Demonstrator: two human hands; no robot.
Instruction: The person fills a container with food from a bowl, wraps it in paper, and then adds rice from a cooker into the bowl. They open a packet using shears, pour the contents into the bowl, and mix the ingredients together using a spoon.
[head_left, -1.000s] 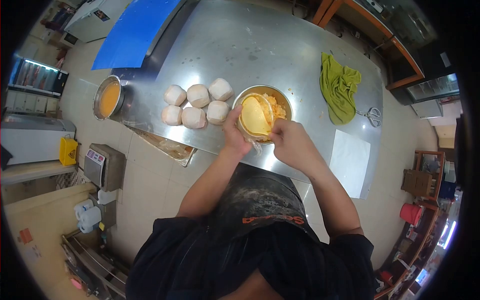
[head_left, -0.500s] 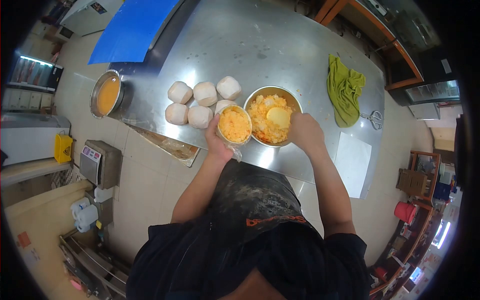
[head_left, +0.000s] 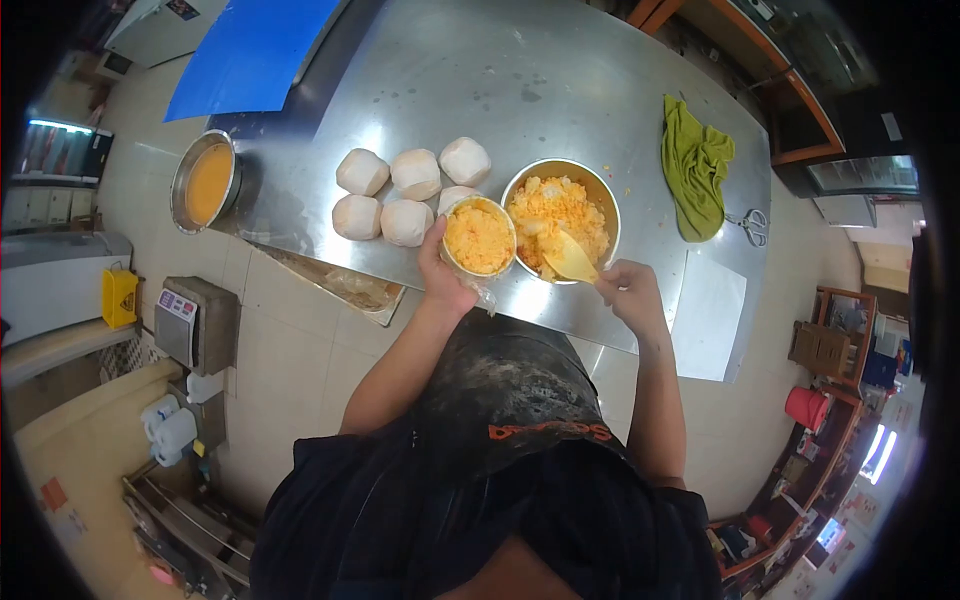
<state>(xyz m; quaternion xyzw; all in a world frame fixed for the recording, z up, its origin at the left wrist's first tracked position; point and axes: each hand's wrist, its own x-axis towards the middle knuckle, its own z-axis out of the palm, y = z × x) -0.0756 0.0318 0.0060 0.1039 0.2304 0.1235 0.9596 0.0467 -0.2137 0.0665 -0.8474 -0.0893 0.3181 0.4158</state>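
Observation:
My left hand (head_left: 446, 282) is wrapped round a small round container (head_left: 513, 252) filled level with orange-yellow rice mix (head_left: 478, 240); clear plastic film (head_left: 486, 298) hangs below it. In my right hand (head_left: 634, 296) is the handle of a yellow rice paddle (head_left: 573, 262). Its blade rests in more of the mix at the near side of a metal bowl (head_left: 597, 190), just right of the container. Several whitish rounded, wrapped-looking lumps (head_left: 415, 174) sit in two rows left of the bowl; the container partly hides one.
The steel table (head_left: 450, 70) carries a green cloth (head_left: 694, 170), scissors (head_left: 752, 228) and a white sheet (head_left: 708, 318) to the right. A bowl of orange liquid (head_left: 233, 190) stands at the left edge, near a blue sheet (head_left: 250, 55). A scale (head_left: 180, 310) stands lower left.
My right hand has drawn back toward me, bringing the paddle from the bowl's middle to its near side. The container has shifted slightly in view, still in my left hand.

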